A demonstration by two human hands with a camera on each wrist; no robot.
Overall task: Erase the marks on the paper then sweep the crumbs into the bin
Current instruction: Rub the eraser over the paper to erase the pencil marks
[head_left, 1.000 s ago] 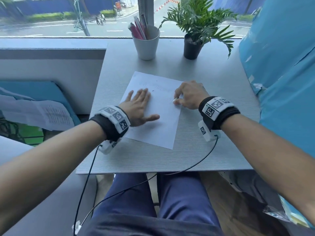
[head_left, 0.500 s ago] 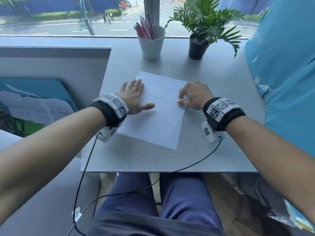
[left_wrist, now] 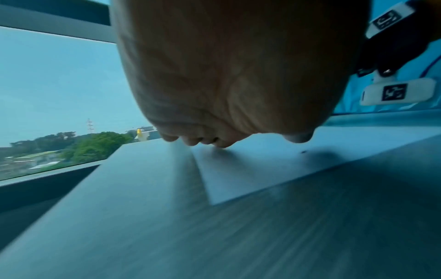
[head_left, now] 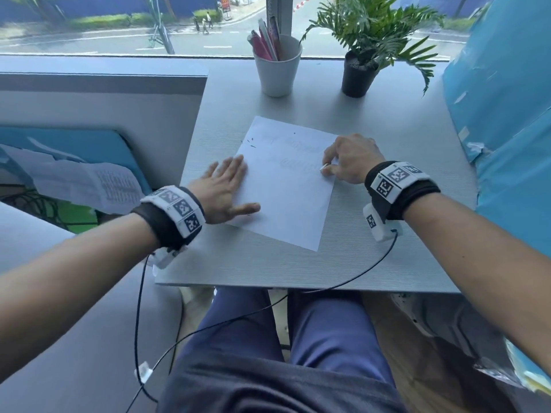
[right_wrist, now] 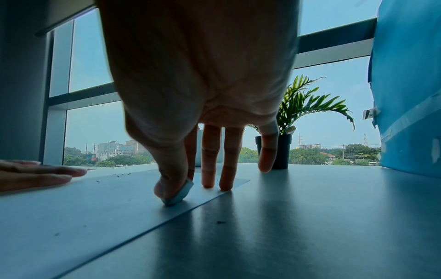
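Note:
A white sheet of paper (head_left: 286, 186) lies askew on the grey table (head_left: 372, 248), with faint pencil marks near its top. Dark eraser crumbs (head_left: 250, 141) dot its upper left corner; more crumbs (right_wrist: 121, 174) show in the right wrist view. My left hand (head_left: 226, 186) lies flat, fingers straight, across the paper's left edge. My right hand (head_left: 348, 162) pinches a small white eraser (right_wrist: 181, 192) between thumb and forefinger and presses it onto the paper's right edge (right_wrist: 214, 198). The same eraser (head_left: 323, 167) peeks out in the head view. No bin is in view.
A white cup of pens (head_left: 277, 67) and a potted plant (head_left: 360, 70) stand at the table's far edge by the window. A blue covered surface (head_left: 507, 144) borders the right side. Printed papers (head_left: 89, 183) lie on a lower surface to the left.
My left hand has slid leftward across the paper to its left edge, and crumbs now show at the upper left corner. My right hand has stayed at the right edge with the eraser.

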